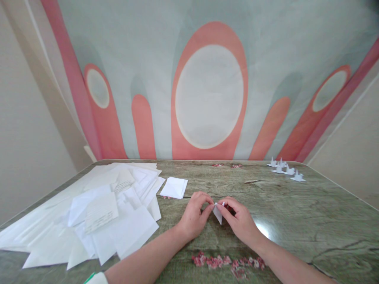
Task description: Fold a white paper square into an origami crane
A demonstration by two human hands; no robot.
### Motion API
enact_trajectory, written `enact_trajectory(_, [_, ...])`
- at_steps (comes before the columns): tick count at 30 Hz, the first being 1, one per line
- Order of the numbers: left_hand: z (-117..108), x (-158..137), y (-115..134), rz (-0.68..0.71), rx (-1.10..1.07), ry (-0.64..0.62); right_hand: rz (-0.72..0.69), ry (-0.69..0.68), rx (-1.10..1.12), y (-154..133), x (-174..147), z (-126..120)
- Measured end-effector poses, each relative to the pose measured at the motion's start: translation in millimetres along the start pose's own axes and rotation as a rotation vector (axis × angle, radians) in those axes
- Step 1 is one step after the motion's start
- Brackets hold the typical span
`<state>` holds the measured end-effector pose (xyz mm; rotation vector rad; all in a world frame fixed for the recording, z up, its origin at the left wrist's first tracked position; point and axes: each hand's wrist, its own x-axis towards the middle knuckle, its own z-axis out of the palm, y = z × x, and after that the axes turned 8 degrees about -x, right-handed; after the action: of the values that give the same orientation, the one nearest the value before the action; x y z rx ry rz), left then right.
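A small folded white paper piece [218, 215], pointed at its lower end, is held between my two hands just above the table. My left hand [196, 211] pinches its upper left part with thumb and forefinger. From the other side, my right hand [237, 215] grips the upper right part, also between thumb and fingers. My fingertips hide some of the folds. At the far right of the table stand several folded white paper cranes [289, 170]. A small stack of square white paper [174, 187] lies beyond my left hand.
A large spread pile of loose white sheets [130, 225], some with printed lines, covers the left of the wood-patterned table [310, 221]. Pink flower decoration [219, 261] shows on the tabletop near me. A patterned backdrop [160, 51] rises behind the far edge.
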<state>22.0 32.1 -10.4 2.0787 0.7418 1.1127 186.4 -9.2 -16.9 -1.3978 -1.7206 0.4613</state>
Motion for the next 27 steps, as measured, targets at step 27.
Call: enact_trajectory(27, [-1.4, -0.8, 0.1, -0.030, -0.007, -0.006, -0.058, -0.021, -0.023, 0.3, 0.8, -2.0])
